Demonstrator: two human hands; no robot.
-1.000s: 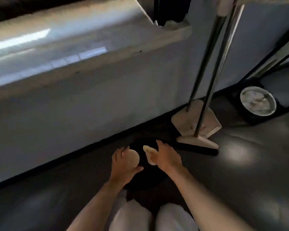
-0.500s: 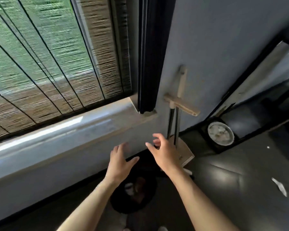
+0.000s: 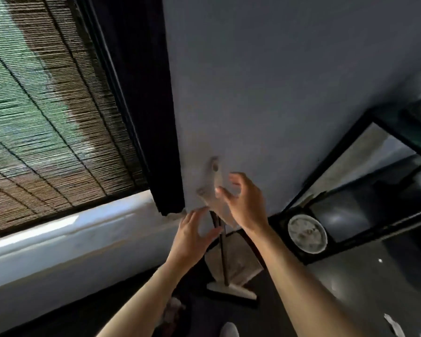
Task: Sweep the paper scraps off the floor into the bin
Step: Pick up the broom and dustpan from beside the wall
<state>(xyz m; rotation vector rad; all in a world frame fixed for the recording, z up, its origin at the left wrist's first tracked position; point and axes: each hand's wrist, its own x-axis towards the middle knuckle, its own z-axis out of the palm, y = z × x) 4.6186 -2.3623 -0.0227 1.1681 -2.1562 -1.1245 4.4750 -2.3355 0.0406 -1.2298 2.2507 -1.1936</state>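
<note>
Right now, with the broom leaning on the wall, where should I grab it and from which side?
Take the pale handle at the top, above the thin dark pole. It stands nearly upright against the wall, so come from the room side with your open right hand, which is nearest.

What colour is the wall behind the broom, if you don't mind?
The wall is pale blue-grey; head view.

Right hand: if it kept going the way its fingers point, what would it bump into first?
Probably the pale handle of the broom set standing against the wall: the right hand has its open fingers aimed at the handle's top. Depth is unclear, so they may be touching.
</note>
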